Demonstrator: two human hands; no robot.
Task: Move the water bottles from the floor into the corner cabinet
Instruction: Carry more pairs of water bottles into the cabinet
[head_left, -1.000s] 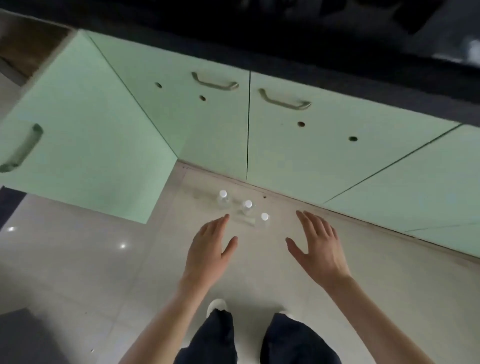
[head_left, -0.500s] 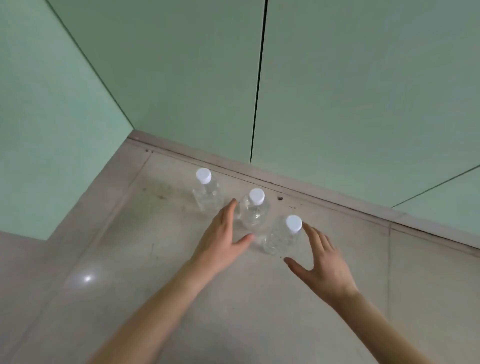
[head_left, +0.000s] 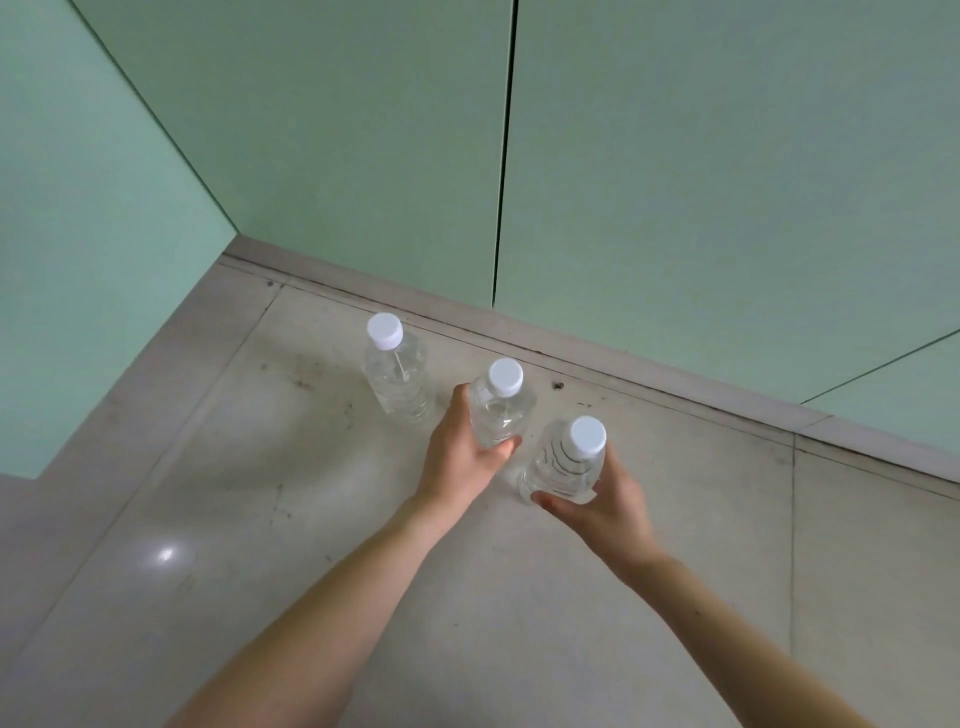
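Three clear water bottles with white caps stand upright on the tiled floor, in a row close to the green cabinets. My left hand (head_left: 460, 457) is wrapped around the middle bottle (head_left: 501, 408). My right hand (head_left: 605, 501) grips the right bottle (head_left: 566, 462) from below and behind. The left bottle (head_left: 397, 376) stands free, a short gap from my left hand. The corner cabinet doors (head_left: 337, 156) are shut; a dark vertical seam runs between two of them.
A grey plinth (head_left: 649, 387) runs along the foot of the cabinets. Another green cabinet face (head_left: 78, 249) juts out on the left and forms the inside corner. Pale floor tiles (head_left: 260, 519) spread toward me.
The view has dropped closer to the floor. Both hands moved forward from open, hovering poses and closed around the middle and right bottles.
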